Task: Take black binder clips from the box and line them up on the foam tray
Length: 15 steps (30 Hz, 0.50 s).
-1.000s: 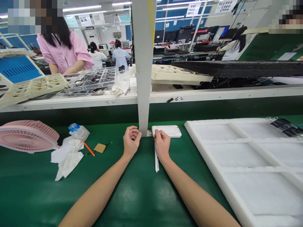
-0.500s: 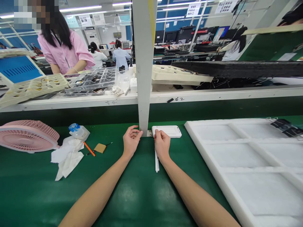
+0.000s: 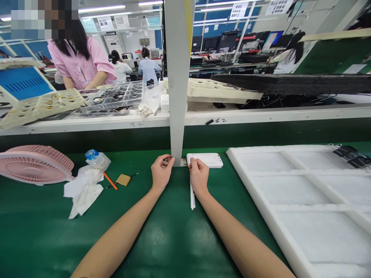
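My right hand [image 3: 198, 177] is closed in a pinch at the left end of a white, rounded phone-like case [image 3: 208, 160] lying flat. From the pinched fingertips, thin white strips [image 3: 192, 197] run down along the hand's left side toward me. Their upper ends are hidden by the fingers. Beside the foot of the upright post [image 3: 176, 143], my left hand [image 3: 161, 172] has its fingers curled, thumb and forefinger close together. Anything between them is too small to make out.
On the left of the green table [image 3: 156, 239] lie a pink fan [image 3: 34, 166], crumpled tissue [image 3: 84, 189], a blue-capped bottle [image 3: 97, 159], an orange stick [image 3: 110, 180] and a tan pad [image 3: 123, 180]. A white foam tray [image 3: 246, 185] fills the right. A person in pink [image 3: 84, 63] stands opposite.
The thumb and forefinger of my left hand have drawn a little closer together beside the post. My right hand holds nearly the same place; the view has shifted slightly.
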Motion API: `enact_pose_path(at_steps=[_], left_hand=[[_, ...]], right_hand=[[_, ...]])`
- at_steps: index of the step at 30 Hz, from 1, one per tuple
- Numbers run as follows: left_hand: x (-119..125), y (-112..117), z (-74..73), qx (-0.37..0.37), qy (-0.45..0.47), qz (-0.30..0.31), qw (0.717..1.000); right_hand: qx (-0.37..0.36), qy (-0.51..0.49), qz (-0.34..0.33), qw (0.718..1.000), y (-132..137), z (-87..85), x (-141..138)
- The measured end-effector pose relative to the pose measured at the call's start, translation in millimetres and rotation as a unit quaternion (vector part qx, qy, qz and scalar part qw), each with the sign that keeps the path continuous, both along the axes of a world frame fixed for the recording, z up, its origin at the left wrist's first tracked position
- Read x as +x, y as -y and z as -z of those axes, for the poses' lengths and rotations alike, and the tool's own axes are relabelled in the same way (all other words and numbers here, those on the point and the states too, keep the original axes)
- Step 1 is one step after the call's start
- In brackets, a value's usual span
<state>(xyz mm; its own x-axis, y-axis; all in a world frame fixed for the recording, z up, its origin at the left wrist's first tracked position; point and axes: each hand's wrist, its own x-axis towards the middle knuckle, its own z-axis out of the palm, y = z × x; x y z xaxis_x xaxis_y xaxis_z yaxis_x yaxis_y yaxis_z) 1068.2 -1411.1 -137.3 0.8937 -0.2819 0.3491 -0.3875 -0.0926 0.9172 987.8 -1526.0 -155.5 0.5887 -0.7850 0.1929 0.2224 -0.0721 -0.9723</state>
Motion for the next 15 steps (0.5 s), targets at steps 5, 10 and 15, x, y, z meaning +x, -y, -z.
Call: enact_pose_path(at_steps=[5,10,15], left_hand=[[-1.8,-1.5,-0.5,0.002,0.028,-0.011,1.0],[0.3,-2.0,2.4,-0.017,-0.002,0.007,1.0],[1.9,-1.5,5.5,-0.032,-0.01,0.026,0.999]], right_hand=[[-0.001,-0.001,0.003,1.0,-0.4,-1.4,0.1],[-0.003,-0.001,0.005,1.0,0.1,-1.6,0.1],[-0.001,-0.003,0.008,1.0,-0.1,-1.1,1.0]])
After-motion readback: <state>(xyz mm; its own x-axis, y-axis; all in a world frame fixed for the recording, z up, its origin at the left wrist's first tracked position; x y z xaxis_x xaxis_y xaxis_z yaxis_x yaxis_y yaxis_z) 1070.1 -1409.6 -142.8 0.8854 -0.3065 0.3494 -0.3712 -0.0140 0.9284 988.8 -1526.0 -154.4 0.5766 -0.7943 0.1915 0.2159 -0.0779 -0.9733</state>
